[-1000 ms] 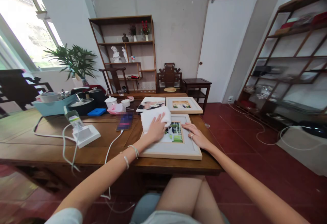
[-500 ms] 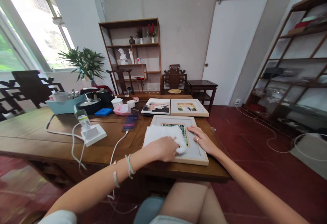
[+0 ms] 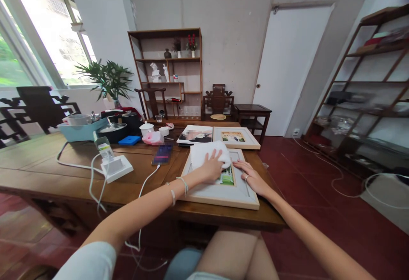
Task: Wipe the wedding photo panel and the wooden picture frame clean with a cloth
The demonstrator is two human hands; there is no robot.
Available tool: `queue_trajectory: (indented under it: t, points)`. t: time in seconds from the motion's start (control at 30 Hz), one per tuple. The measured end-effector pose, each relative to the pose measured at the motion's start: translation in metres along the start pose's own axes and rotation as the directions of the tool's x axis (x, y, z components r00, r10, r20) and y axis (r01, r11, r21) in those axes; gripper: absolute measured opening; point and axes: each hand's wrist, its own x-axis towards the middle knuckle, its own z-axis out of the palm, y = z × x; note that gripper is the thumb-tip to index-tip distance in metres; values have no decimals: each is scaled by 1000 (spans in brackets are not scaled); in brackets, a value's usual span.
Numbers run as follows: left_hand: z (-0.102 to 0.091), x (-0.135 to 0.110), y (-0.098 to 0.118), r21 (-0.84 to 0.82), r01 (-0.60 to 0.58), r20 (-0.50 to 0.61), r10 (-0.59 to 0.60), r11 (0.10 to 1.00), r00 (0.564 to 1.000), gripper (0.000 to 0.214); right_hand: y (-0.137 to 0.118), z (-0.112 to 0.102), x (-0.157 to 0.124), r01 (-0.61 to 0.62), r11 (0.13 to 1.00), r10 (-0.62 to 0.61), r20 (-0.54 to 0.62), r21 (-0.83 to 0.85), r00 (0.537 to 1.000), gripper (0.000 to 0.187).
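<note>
A light wooden picture frame [image 3: 220, 195] with a grey mat lies flat at the near right end of the wooden table [image 3: 47, 173]. My left hand [image 3: 211, 170] presses a white cloth [image 3: 207, 152] onto the far part of its glass, fingers spread flat over the cloth. My right hand [image 3: 252, 178] lies open and flat on the frame's right side, a ring on one finger. Part of the photo [image 3: 227, 180] shows between both hands.
Two more framed pictures [image 3: 235, 137] lie further back. A phone [image 3: 162, 154], a white charger box [image 3: 116, 168] with cables, a pink item, cups, pots and a blue tray sit to the left. Chairs, shelves, a plant and a white door stand behind.
My left hand has slid the white cloth from the near part of the frame back toward its far edge, uncovering the lower photo. My right hand stayed on the frame.
</note>
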Motion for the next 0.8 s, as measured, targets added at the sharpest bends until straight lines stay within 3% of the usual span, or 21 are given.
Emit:
queue_trajectory:
  t: [0.13, 0.33, 0.47, 0.63, 0.8]
  points:
    - [-6, 36, -11, -9, -118, -95, 117, 993, 989, 33, -1, -2, 0, 1, 1000, -1, 10, -8, 1000, 46]
    - [-5, 63, -17, -8, -240, -72, 239, 971, 968, 26, 1, -3, -1, -32, 999, 32, 9, -2, 999, 49]
    - [0, 50, -30, 58, -177, -77, 181, 983, 980, 29, 2, -2, -1, -74, 997, 74, 2, 9, 997, 52]
    - [-6, 15, -47, 153, -27, -89, 41, 988, 995, 30, 2, 1, -1, -99, 995, 99, -17, 11, 995, 55]
    - [-16, -25, -38, 228, 109, -88, -91, 968, 992, 25, 1, 2, -1, -78, 997, 78, -39, 7, 996, 55]
